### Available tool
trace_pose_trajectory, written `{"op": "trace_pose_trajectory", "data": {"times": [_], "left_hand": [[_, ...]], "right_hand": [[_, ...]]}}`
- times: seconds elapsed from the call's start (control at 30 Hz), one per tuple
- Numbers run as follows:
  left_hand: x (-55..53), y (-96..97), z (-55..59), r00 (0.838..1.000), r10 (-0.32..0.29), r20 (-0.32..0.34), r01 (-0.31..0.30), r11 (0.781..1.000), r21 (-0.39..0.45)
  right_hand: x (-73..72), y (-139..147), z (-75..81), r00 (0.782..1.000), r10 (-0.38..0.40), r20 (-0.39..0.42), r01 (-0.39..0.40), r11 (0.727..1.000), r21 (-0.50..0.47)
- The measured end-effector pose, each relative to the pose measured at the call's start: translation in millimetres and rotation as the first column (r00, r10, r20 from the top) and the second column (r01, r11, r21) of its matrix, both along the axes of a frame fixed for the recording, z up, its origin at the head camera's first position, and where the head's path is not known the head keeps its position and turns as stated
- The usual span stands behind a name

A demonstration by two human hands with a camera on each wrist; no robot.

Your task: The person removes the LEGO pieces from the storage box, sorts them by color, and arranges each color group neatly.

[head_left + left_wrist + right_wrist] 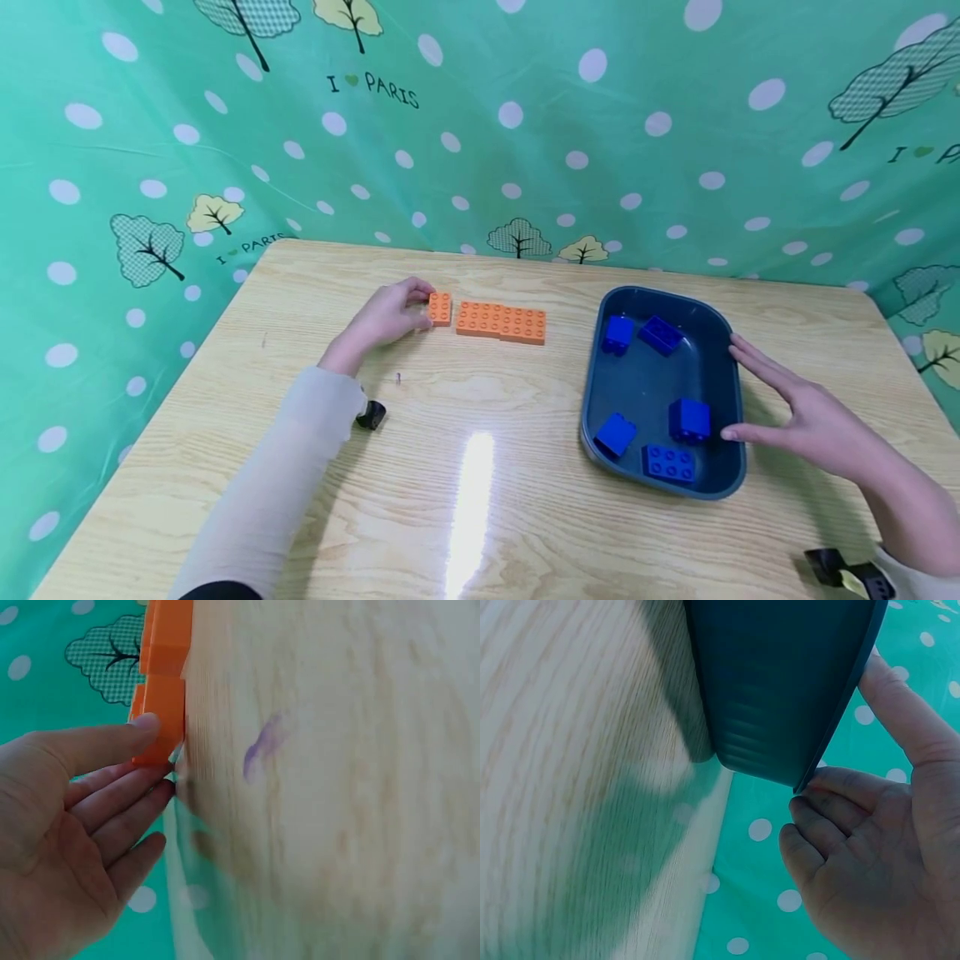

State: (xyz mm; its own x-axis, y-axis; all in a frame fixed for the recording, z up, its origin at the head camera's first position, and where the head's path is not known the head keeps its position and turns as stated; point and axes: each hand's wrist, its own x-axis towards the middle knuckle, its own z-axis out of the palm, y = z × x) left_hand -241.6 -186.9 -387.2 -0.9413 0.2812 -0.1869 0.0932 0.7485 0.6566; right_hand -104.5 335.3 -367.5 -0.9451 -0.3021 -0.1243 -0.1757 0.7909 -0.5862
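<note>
At the left end of a row of orange bricks, my left hand pinches a small orange toy brick between thumb and fingers. In the left wrist view the thumb lies on the side of that brick and the fingertips are behind it. Just right of it lie two longer orange bricks, end to end. My right hand is at the right side of a dark blue bin, thumb and fingers spread and nearly straight, fingertips at the rim. Several blue bricks lie loose inside the bin.
The wooden table carries a bright light reflection in front. A green dotted cloth hangs behind its back edge. A small purple mark shows on the tabletop near my left hand.
</note>
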Motion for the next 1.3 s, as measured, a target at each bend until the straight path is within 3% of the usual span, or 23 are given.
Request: {"op": "trace_pose_trajectory", "data": {"times": [0.13,0.27,0.7,1.0,1.3], "left_hand": [[-0.8,1.6,0.8,0.998,-0.060,-0.031,0.057,0.994,-0.092],[-1.3,4.3,2.9,0.995,-0.093,-0.036,0.089,0.989,-0.120],[-1.0,9.3,5.7,0.995,-0.094,-0.019,0.090,0.985,-0.145],[1.8,7.9,9.5,0.997,-0.080,0.003,0.080,0.992,-0.095],[6.6,13.6,26.2,0.994,-0.095,-0.061,0.096,0.995,0.025]], "right_hand": [[0.2,1,-0.5,1.000,0.001,0.002,-0.001,1.000,-0.011],[0.4,2,-1.5,1.000,-0.001,-0.001,0.000,1.000,-0.014],[1.0,2,-1.2,1.000,0.003,-0.001,-0.003,1.000,-0.021],[0.4,1,-2.3,1.000,0.022,-0.010,-0.022,0.999,-0.038],[0.5,-1,-0.2,1.000,0.016,0.009,-0.015,0.999,-0.040]]}}
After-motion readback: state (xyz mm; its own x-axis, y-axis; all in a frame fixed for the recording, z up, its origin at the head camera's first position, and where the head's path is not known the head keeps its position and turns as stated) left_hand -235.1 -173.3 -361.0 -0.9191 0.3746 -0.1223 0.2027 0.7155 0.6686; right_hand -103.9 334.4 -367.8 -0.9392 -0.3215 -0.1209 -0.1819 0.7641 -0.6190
